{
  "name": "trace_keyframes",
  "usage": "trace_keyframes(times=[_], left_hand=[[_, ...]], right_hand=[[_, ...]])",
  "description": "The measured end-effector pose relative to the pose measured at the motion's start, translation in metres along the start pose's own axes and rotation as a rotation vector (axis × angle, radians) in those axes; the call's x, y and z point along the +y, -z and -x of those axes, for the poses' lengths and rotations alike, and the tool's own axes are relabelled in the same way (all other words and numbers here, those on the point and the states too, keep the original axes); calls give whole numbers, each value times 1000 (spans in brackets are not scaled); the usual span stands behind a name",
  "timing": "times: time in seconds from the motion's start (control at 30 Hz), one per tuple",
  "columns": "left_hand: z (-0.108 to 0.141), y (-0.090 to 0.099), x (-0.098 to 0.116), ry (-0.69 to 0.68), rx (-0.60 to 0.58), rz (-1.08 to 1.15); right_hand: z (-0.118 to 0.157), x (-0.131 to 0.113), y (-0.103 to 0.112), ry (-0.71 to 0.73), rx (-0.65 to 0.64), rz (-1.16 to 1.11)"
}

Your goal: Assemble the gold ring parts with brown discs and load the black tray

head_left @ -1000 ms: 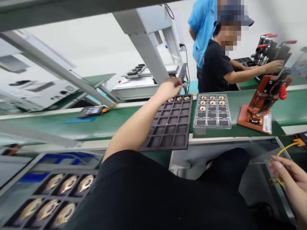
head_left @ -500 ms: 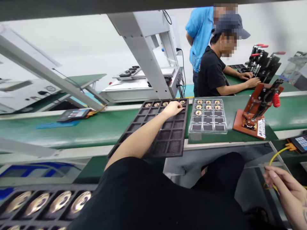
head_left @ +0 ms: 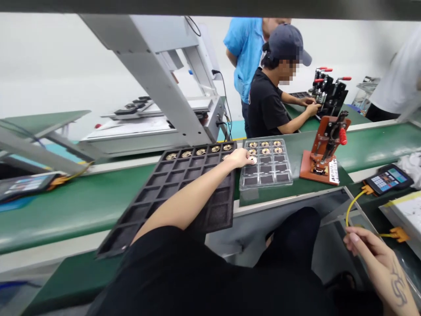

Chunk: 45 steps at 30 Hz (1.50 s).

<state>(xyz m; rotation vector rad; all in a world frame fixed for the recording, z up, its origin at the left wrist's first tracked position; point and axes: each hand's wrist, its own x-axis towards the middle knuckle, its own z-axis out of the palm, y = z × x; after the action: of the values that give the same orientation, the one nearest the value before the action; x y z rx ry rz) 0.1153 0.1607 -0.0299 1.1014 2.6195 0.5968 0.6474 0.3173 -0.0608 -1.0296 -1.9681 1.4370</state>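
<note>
left hand [head_left: 240, 157] pinches round piece [head_left: 253, 160], clear tray [head_left: 274, 177] below
a slip could drop it; right hand [head_left: 370, 248] pinches yellow cord [head_left: 349, 211].

One head-worn camera looks forward and down, at close range, across the green belt [head_left: 82, 206]

A green conveyor belt [head_left: 88, 206] carries a black compartment tray [head_left: 174, 177], a handheld keypad device [head_left: 29, 185] and, seemingly, a darker green board [head_left: 269, 194] under a clear blister tray [head_left: 283, 178] and red toggle-clamp fixture [head_left: 324, 140].

left hand [head_left: 240, 158] reaches over a clear tray [head_left: 266, 179].
</note>
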Motion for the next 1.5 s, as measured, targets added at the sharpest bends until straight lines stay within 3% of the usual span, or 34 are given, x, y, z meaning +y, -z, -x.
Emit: trace_keyframes(times=[0.1, 0.17, 0.23, 0.3, 0.4, 0.5, 0.67, 0.9, 1.03, 1.13, 1.23, 1.37, 1.5], left_hand=[[10, 9, 23, -23, 64, -18], [22, 12, 54, -132, 92, 27], [39, 9, 99, -368, 112, 125], [59, -1, 150, -714, 133, 236], [87, -23, 220, -1146, 44, 380], [101, -47, 268, -1375, -73, 407], [104, -75, 312, -1503, -96, 387], [124, -109, 369, -1795, -16, 359], [129, -125, 419, -1820, -109, 361], [127, -138, 480, -1803, -251, 381], [135, -159, 562, -1760, -357, 349], [162, -190, 667, -1647, -433, 72], [175, -210, 727, -1595, -555, -148]], right_hand=[[4, 5, 5, 20, 31, -2], [3, -1, 6, 55, 54, -4], [-1, -15, 4, 102, 62, -21], [-7, -36, -1, 150, 55, -47], [-15, -70, -6, 264, 67, -122], [-19, -91, 2, 393, 71, -166], [-6, -94, 33, 388, 165, -78], [26, -69, 75, 353, 345, 44], [63, -48, 121, 312, 594, 258], [104, -41, 159, 249, 813, 394], [141, -45, 185, 184, 932, 465], [176, -56, 196, 178, 1044, 502], [212, -51, 197, 140, 1121, 456]])
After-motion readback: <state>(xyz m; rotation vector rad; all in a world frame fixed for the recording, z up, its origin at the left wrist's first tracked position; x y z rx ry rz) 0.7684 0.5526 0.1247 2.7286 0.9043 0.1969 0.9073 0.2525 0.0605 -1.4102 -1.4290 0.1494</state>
